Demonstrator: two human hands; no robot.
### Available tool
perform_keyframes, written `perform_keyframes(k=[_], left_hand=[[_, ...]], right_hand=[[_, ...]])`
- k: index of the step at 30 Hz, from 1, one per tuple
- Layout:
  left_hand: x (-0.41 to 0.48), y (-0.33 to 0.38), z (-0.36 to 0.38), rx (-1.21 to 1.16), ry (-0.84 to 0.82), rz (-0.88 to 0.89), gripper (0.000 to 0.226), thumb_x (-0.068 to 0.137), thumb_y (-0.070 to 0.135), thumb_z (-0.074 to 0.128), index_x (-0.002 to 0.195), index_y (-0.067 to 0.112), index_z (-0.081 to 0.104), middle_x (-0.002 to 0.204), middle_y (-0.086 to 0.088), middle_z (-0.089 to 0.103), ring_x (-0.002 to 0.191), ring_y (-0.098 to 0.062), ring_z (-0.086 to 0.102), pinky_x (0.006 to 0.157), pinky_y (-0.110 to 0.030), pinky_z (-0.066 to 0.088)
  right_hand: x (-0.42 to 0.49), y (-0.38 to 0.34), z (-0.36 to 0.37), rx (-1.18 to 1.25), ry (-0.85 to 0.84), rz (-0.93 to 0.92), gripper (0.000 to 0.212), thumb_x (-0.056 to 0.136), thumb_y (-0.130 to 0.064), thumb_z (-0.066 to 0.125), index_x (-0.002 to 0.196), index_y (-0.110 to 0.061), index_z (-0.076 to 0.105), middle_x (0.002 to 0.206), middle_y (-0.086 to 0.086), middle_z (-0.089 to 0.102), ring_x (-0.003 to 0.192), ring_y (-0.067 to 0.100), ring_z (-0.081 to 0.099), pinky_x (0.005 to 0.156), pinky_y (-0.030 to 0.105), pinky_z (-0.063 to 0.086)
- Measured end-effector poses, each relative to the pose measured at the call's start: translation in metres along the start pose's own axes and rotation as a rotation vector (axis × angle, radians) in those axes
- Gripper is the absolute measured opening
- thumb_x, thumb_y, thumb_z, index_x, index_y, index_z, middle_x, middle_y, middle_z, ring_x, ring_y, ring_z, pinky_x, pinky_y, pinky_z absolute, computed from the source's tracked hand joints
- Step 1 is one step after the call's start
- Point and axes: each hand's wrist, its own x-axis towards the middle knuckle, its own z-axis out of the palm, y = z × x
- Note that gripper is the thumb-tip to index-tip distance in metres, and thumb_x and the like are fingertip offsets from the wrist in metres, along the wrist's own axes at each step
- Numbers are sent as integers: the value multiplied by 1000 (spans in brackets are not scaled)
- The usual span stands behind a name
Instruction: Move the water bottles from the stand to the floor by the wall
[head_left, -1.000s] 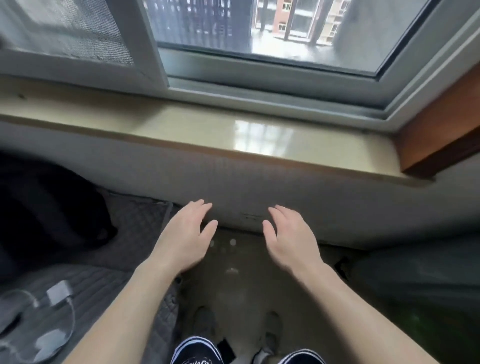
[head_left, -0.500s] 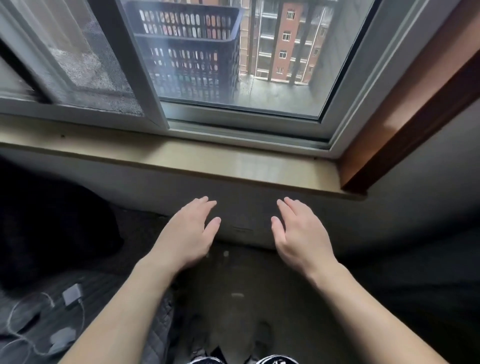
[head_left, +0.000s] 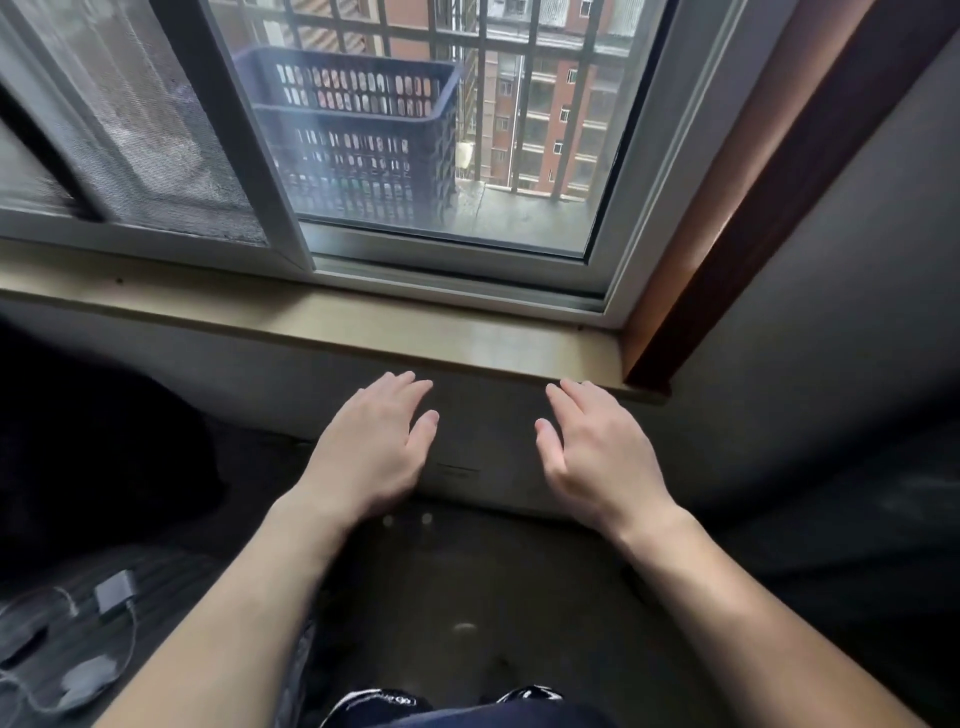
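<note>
Both hands are empty, fingers loosely spread and palms turned inward: the left hand (head_left: 371, 447) and right hand (head_left: 597, 452) hover apart over the dull, dark floor (head_left: 467, 587). Just beyond the fingertips runs a smooth beige stone sill (head_left: 311, 317), with a perforated dark plastic basket (head_left: 358, 140) behind the glass above. No water bottles or stand show; a small white charger (head_left: 111, 592) with thin cable lies left of the left forearm.

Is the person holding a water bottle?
No, the left hand and right hand are both open and empty.
</note>
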Motion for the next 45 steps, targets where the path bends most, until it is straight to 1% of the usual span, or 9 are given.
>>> perform_keyframes(k=[3,7,21,28,36,39,41,43,45], left_hand=[[-3,5,0,-6,5,25,47,100,36,40,145,24,41,155,4,34,146,-13,21,120,-34,17],[-3,7,-1,3,-21,103,46,100,37,39,144,25,42,155,4,35,146,-12,22,120,-34,16],[-6,0,-27,91,-84,431,42,99,31,46,140,20,50,150,-1,43,142,-18,32,118,-35,23],[-25,-11,-26,101,-176,534,44,100,34,43,142,22,46,152,1,39,145,-19,27,119,-36,21],[-54,22,-10,100,-217,702,43,99,34,44,141,21,47,150,2,42,143,-19,30,117,-36,24],[-68,44,1,109,-204,789,40,99,32,45,136,20,52,143,1,50,137,-19,38,113,-37,31],[-81,62,9,105,-173,859,35,98,29,45,129,17,57,131,-2,57,125,-17,43,105,-38,38],[-97,80,19,111,-158,924,33,95,28,44,120,16,61,122,-5,61,113,-15,40,97,-39,43],[-114,100,32,112,-170,955,30,93,28,43,112,14,61,116,-6,61,108,-15,39,92,-39,45]], right_hand=[[-6,2,-5,-17,-12,-8,35,89,-30,45,104,-5,63,106,10,64,102,32,56,90,43,48],[-13,-1,-12,-27,3,38,34,88,-31,46,102,-6,65,107,10,65,104,32,56,90,44,49],[-69,-49,-27,-46,57,339,39,88,-31,43,106,-4,65,110,13,66,108,34,55,94,46,47],[-108,-76,-23,-103,57,457,42,89,-33,40,110,-6,65,114,11,65,111,33,54,98,47,45],[-169,-75,-38,-106,128,600,42,87,-29,44,114,-4,65,116,13,66,112,36,57,98,46,47],[-200,-63,-46,-113,138,675,44,88,-29,44,117,-3,65,119,15,66,114,38,56,100,46,45],[-223,-54,-53,-108,140,727,47,88,-30,42,121,-4,63,126,15,63,120,37,53,104,45,42],[-248,-44,-60,-101,150,776,51,88,-32,39,125,-5,61,131,15,60,125,36,50,108,44,39],[-275,-35,-67,-105,164,818,50,88,-31,40,123,-4,62,129,16,61,123,37,51,106,45,40]])
